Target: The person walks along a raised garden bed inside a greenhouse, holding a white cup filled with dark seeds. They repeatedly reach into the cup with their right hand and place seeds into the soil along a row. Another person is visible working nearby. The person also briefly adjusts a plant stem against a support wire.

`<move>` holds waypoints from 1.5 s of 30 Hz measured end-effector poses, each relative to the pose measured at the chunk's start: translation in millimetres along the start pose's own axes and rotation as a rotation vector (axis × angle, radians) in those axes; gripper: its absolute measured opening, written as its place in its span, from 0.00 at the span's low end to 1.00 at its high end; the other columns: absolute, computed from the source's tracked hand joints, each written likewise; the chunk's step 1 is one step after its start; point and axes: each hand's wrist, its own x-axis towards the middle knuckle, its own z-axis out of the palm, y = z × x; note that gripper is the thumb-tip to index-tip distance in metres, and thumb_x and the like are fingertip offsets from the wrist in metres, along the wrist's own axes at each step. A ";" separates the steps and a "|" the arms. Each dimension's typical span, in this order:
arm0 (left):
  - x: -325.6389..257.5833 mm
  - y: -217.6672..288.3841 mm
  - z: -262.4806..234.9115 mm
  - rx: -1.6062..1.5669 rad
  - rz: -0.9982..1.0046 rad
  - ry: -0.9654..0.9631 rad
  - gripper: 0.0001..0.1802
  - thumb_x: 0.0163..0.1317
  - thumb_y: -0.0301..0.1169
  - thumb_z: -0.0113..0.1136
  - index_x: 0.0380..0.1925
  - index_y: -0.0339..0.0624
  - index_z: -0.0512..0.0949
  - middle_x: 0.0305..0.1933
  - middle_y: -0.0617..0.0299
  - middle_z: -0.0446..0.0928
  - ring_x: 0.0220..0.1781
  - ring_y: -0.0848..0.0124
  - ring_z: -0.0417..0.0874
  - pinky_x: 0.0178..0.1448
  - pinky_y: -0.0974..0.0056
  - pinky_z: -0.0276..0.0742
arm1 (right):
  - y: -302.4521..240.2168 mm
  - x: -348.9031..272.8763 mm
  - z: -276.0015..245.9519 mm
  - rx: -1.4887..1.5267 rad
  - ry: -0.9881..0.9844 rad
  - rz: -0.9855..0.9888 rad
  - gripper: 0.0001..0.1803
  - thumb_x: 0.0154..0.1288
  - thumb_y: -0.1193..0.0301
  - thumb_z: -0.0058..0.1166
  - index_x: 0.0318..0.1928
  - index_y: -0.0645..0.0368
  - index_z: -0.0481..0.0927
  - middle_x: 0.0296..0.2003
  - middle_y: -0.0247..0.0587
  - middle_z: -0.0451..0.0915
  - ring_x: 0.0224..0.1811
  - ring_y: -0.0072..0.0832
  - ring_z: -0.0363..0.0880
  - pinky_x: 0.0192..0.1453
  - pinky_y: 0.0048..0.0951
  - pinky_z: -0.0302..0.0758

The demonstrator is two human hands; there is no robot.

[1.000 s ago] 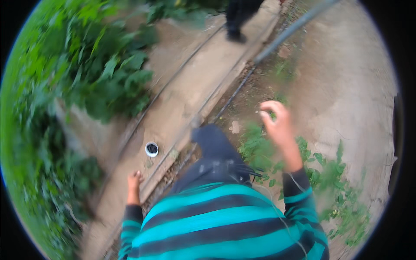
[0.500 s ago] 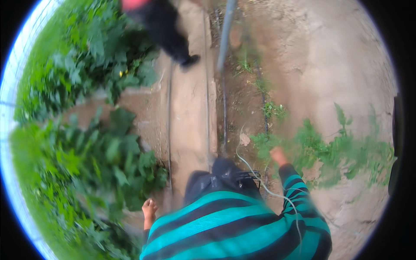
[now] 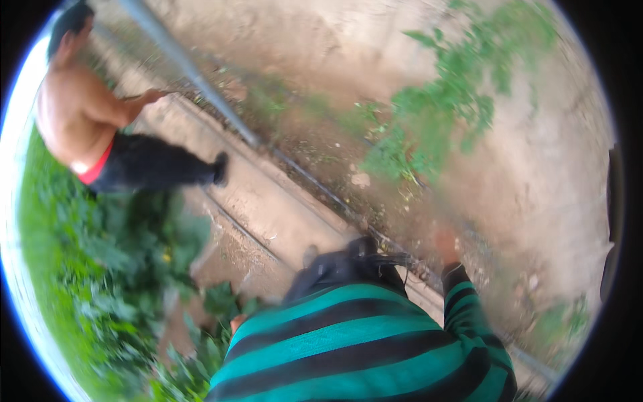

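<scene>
My right hand hangs out to the right over the bare soil beside the path, smeared by motion, so its fingers cannot be made out. Nearest to it are a dark drip hose on the ground and a leafy green plant farther ahead. Of my left hand only a small part shows at the edge of my striped shirt, close to the dark leaves on the left; its fingers are hidden.
A pale path runs diagonally from my feet to the far left, edged by pipes. A co-worker in dark trousers stands there, arms forward. A grey post rises beside the path. Dense leafy plants fill the left side.
My view has swung to the right, tilting the path and bringing the co-worker's upper body into sight. My left hand has slipped mostly behind my shirt. The pale string near my right arm no longer shows.
</scene>
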 end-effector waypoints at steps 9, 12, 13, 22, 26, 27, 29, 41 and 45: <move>202.8 153.6 -68.6 0.278 0.135 -0.211 0.17 0.62 0.36 0.57 0.46 0.35 0.76 0.37 0.59 0.76 0.34 0.70 0.77 0.32 0.62 0.80 | -88.4 -400.6 131.8 -0.020 0.009 0.710 0.05 0.45 0.72 0.52 0.17 0.50 0.80 0.18 0.37 0.77 0.24 0.35 0.78 0.25 0.40 0.70; 223.7 185.7 -18.5 0.379 0.186 -0.329 0.17 0.62 0.36 0.57 0.47 0.35 0.76 0.37 0.59 0.76 0.35 0.69 0.77 0.32 0.62 0.80 | -141.3 -444.0 117.9 -0.066 -0.112 0.876 0.06 0.49 0.72 0.52 0.20 0.53 0.80 0.21 0.41 0.79 0.27 0.39 0.80 0.28 0.42 0.72; 227.4 191.9 3.8 0.402 0.209 -0.374 0.17 0.62 0.36 0.57 0.47 0.35 0.76 0.37 0.59 0.76 0.35 0.69 0.77 0.33 0.62 0.81 | -158.0 -452.7 110.3 -0.067 -0.121 0.945 0.06 0.50 0.71 0.52 0.20 0.54 0.81 0.22 0.43 0.80 0.28 0.42 0.80 0.29 0.43 0.73; 183.3 224.8 215.4 0.477 0.428 -0.733 0.17 0.63 0.36 0.57 0.47 0.35 0.76 0.39 0.57 0.76 0.36 0.67 0.78 0.33 0.60 0.82 | -229.5 -523.1 47.1 0.451 -0.129 1.645 0.13 0.51 0.64 0.49 0.28 0.58 0.83 0.30 0.54 0.81 0.36 0.50 0.81 0.43 0.44 0.78; 145.7 217.7 260.8 0.540 0.471 -0.783 0.18 0.62 0.35 0.58 0.48 0.34 0.76 0.40 0.56 0.76 0.36 0.67 0.78 0.34 0.61 0.83 | -214.7 -555.2 76.3 0.505 -0.121 1.684 0.15 0.53 0.63 0.47 0.31 0.59 0.83 0.33 0.55 0.81 0.40 0.51 0.81 0.47 0.44 0.77; 137.6 212.9 266.7 0.585 0.487 -0.791 0.19 0.62 0.36 0.58 0.48 0.34 0.76 0.41 0.55 0.76 0.37 0.66 0.78 0.34 0.62 0.83 | -210.2 -564.5 89.1 0.533 -0.129 1.669 0.15 0.54 0.63 0.46 0.31 0.59 0.83 0.33 0.56 0.81 0.40 0.51 0.80 0.48 0.45 0.77; 126.2 203.6 273.7 0.665 0.518 -0.793 0.20 0.61 0.36 0.60 0.48 0.35 0.75 0.43 0.55 0.77 0.38 0.65 0.79 0.33 0.62 0.83 | -199.6 -575.8 121.7 0.520 -0.167 1.576 0.16 0.54 0.63 0.46 0.32 0.60 0.83 0.34 0.56 0.81 0.41 0.52 0.80 0.49 0.45 0.76; 187.7 200.7 258.6 1.008 1.120 -0.725 0.17 0.52 0.35 0.66 0.42 0.40 0.81 0.45 0.52 0.80 0.49 0.59 0.79 0.54 0.58 0.75 | -173.0 -546.4 192.0 0.591 -0.046 1.355 0.14 0.55 0.64 0.49 0.34 0.59 0.83 0.34 0.57 0.81 0.42 0.53 0.79 0.49 0.44 0.76; 242.6 236.3 295.0 1.396 1.800 -0.870 0.25 0.42 0.34 0.73 0.44 0.46 0.80 0.49 0.56 0.78 0.53 0.58 0.77 0.55 0.56 0.75 | -190.8 -529.5 158.5 0.544 -0.102 1.415 0.13 0.55 0.66 0.48 0.32 0.59 0.83 0.33 0.56 0.81 0.41 0.53 0.79 0.47 0.44 0.76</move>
